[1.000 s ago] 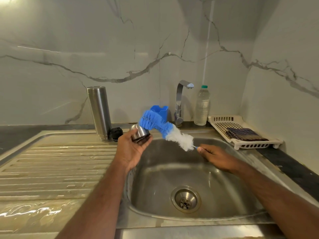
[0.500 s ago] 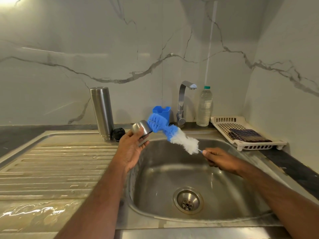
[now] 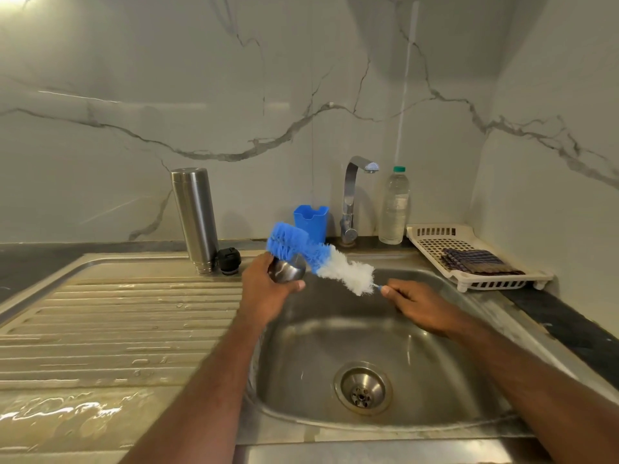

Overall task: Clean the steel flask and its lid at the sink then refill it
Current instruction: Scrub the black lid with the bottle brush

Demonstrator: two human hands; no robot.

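The steel flask (image 3: 195,218) stands upside down on the draining board, with a black stopper (image 3: 229,261) beside it. My left hand (image 3: 266,289) grips the steel cup lid (image 3: 288,268) over the left rim of the sink basin (image 3: 415,339). My right hand (image 3: 415,304) pinches the thin handle of a blue-and-white bottle brush (image 3: 321,257). The brush's blue bristle end lies across the top of the lid.
A tap (image 3: 351,199) stands behind the basin, with a blue plastic holder (image 3: 311,221) to its left and a clear water bottle (image 3: 395,207) to its right. A white rack (image 3: 469,262) holding a folded checked cloth (image 3: 477,261) sits at the right. The draining board (image 3: 110,329) is wet.
The lid has turned in my left hand so its rounded steel side faces me. The brush's blue end has slid over the lid's top. Both hands stay above the basin.
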